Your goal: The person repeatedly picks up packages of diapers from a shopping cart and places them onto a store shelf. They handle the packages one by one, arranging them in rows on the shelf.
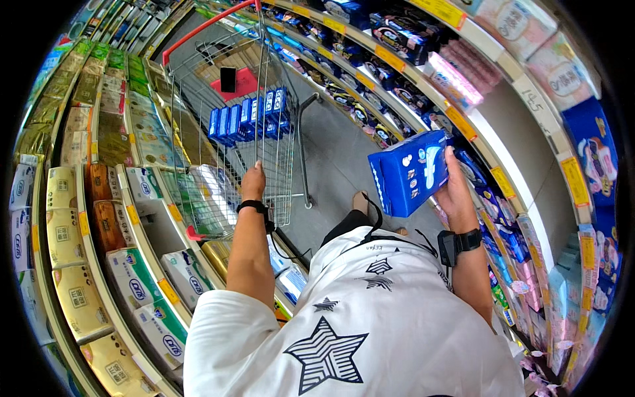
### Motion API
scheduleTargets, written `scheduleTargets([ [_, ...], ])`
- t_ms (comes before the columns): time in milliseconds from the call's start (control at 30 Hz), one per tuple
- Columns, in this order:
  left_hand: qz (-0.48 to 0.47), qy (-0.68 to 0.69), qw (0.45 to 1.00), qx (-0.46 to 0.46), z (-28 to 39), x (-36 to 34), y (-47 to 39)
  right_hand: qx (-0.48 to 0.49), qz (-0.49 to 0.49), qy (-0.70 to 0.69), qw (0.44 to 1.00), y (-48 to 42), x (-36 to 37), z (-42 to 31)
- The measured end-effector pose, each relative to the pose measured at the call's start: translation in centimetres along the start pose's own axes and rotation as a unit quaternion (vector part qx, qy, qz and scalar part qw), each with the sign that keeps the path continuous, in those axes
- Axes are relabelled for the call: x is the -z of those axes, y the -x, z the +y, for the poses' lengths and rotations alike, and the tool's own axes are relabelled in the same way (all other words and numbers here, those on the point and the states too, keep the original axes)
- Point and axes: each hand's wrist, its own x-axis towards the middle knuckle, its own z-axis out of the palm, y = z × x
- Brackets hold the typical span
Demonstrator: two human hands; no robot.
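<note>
My right hand (455, 191) holds a blue pack of sanitary pads (409, 171) by its right side, in front of the right-hand shelves. The pack's printed face is tilted up toward me. My left hand (253, 181) is closed around the near wire rim of a metal shopping cart (292, 164). Inside the cart, several blue packs (248, 116) stand in a row. Farther along in the cart are a black smartphone (228, 80), a red flat item (243, 84) and a brown cardboard piece (243, 57).
Shelves of packaged tissues (69, 238) line the left side. On the right, curved-looking shelves hold sanitary products (404, 37) with yellow price tags (389, 58). A pink pack (454, 82) lies on one shelf. Grey floor (337, 144) runs between the shelves.
</note>
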Motion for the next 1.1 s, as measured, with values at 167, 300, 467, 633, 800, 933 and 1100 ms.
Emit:
scheduleTargets([
  [167, 0.016, -0.040, 0.999, -0.027, 0.1, -1.1, 5.3, 0.003, 0.030, 0.006, 1.000, 3.4, 1.8, -1.1],
  [300, 0.003, -0.036, 0.999, -0.023, -1.9, -2.3, 8.5, -0.004, -0.007, 0.005, 1.000, 4.4, 3.9, -1.2],
  [467, -0.015, -0.001, 0.999, -0.046, -3.4, -4.0, 12.5, 0.010, -0.034, -0.003, 0.999, 5.0, 4.8, -1.2],
  [633, -0.010, 0.033, 0.998, -0.048, -3.4, -5.0, 17.0, 0.012, -0.035, -0.001, 0.999, 5.8, 5.1, -1.3],
  [800, -0.053, 0.022, 0.997, -0.049, -4.6, -6.0, 19.4, 0.005, -0.042, 0.004, 0.999, 6.4, 5.7, -1.4],
  [933, -0.041, 0.011, 0.998, -0.046, -5.4, -7.3, 20.5, 0.001, -0.054, 0.003, 0.999, 6.4, 6.7, -1.1],
  [1100, -0.057, 0.047, 0.996, -0.041, -5.3, -7.6, 21.1, -0.007, -0.050, 0.013, 0.999, 6.7, 6.9, -1.3],
])
